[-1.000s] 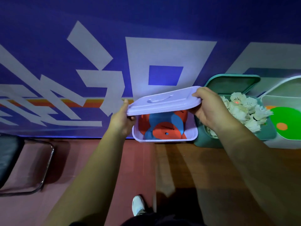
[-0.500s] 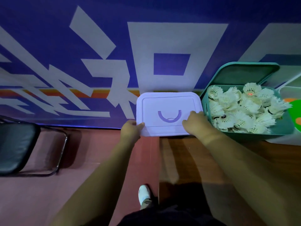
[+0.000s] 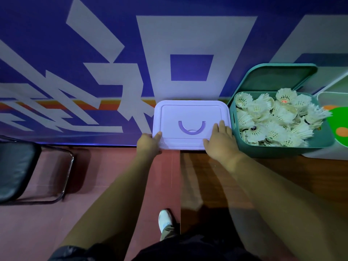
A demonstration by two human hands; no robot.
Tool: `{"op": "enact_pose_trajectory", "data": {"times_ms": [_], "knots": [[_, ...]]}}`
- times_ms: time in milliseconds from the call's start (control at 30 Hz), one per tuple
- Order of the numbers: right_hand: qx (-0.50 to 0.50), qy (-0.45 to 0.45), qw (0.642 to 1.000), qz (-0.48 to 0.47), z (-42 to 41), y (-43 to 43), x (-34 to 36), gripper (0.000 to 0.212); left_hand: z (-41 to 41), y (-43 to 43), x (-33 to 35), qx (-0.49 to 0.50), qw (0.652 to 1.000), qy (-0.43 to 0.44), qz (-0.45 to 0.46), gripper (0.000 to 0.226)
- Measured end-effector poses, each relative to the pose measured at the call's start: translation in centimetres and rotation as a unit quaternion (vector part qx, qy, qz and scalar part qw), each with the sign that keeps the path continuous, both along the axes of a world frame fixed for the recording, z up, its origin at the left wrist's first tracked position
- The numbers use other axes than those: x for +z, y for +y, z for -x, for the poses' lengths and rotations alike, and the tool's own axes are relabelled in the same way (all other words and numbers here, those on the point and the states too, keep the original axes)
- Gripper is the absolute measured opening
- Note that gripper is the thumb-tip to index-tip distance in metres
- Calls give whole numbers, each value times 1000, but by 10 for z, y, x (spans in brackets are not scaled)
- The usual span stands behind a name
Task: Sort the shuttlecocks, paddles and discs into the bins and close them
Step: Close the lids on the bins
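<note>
seating the lilac lid
light, stiff plastic; left fingers pinch its corner, right fingers flat on top

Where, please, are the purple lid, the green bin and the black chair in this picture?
purple lid [image 3: 190,113], head view: flat panel above its handle.
green bin [image 3: 282,150], head view: front wall.
black chair [image 3: 15,166], head view: seat cushion.

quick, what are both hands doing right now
left hand: pinches the front left corner of the purple lid, thumb on top.
right hand: open, fingers flat, pressing on the lid's front right corner.
</note>
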State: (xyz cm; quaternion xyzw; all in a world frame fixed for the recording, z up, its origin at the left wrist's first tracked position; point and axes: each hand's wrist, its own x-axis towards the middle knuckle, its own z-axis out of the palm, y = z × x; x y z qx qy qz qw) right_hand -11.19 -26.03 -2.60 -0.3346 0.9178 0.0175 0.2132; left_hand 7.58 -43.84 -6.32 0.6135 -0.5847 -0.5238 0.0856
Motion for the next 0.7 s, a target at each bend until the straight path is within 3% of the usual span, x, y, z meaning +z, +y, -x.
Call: {"op": "enact_pose_trajectory", "data": {"times_ms": [167, 400, 700], "knots": [[17, 17, 1000, 7, -2, 7, 1, 83, 0, -4, -2, 8, 999, -4, -41, 57], [40, 16, 999, 17, 1, 17, 4, 85, -17, 5, -5, 45, 983, 75, -161, 45], [30, -40, 999, 19, 8, 18, 15, 88, -13, 6, -3, 41, 994, 47, -87, 61]]}}
